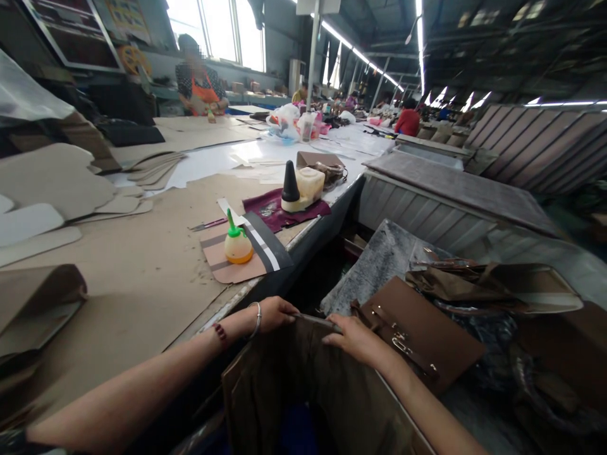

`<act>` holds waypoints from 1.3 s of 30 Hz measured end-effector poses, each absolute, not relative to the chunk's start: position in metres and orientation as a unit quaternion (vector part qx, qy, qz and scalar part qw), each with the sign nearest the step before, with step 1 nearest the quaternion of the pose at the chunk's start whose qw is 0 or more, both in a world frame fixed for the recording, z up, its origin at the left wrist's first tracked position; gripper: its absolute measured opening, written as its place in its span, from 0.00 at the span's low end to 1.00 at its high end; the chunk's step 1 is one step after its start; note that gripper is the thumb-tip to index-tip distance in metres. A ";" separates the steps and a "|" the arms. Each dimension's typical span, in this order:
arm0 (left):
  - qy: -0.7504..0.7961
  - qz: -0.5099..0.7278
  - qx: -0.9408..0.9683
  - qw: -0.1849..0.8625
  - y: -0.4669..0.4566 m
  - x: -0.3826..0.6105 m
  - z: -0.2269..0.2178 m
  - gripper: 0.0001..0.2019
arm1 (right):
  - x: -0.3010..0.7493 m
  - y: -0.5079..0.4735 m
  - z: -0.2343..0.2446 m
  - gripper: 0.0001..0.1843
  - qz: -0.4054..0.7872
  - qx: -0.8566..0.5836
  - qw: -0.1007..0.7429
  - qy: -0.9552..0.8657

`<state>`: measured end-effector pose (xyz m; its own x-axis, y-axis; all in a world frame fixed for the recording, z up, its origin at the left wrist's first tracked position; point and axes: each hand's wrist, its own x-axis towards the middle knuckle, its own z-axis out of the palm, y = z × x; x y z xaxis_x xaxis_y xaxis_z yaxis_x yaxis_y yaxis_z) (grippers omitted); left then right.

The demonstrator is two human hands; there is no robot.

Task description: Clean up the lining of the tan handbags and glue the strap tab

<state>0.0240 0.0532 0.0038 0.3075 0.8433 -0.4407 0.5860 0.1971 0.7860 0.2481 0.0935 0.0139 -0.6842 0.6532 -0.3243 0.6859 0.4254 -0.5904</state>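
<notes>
A dark brown, open-topped bag body [308,366] stands low in front of me, its inside in shadow. My left hand [275,314], with a bangle at the wrist, has its fingers closed over the far rim. Farther right on the same rim, my right hand [353,335] pinches the edge between thumb and fingers. Just beyond my right hand lies a brown handbag [417,328] with metal fittings. A squeeze bottle [238,245] with a green nozzle and amber liquid sits on a striped panel [220,262] at the table edge.
The work table [156,253] runs along my left, with cut pieces [47,183] and a folded brown bag piece [38,303]. A black-coned glue pot [291,193] stands on maroon cloth [265,212]. Brown bags [493,284] pile up at right. A person [199,82] in an orange apron is across the table.
</notes>
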 end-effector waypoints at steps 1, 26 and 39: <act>0.579 0.123 0.624 0.511 0.054 0.024 0.001 0.16 | 0.248 0.095 0.012 0.14 -0.358 0.398 0.028 0.844; 0.572 0.051 0.647 0.501 0.083 0.040 -0.027 0.13 | 0.279 0.127 -0.047 0.12 -0.447 0.383 0.010 0.808; 0.523 0.110 0.614 0.581 0.086 0.061 -0.011 0.15 | 0.302 0.112 -0.034 0.14 -0.559 0.390 -0.050 0.730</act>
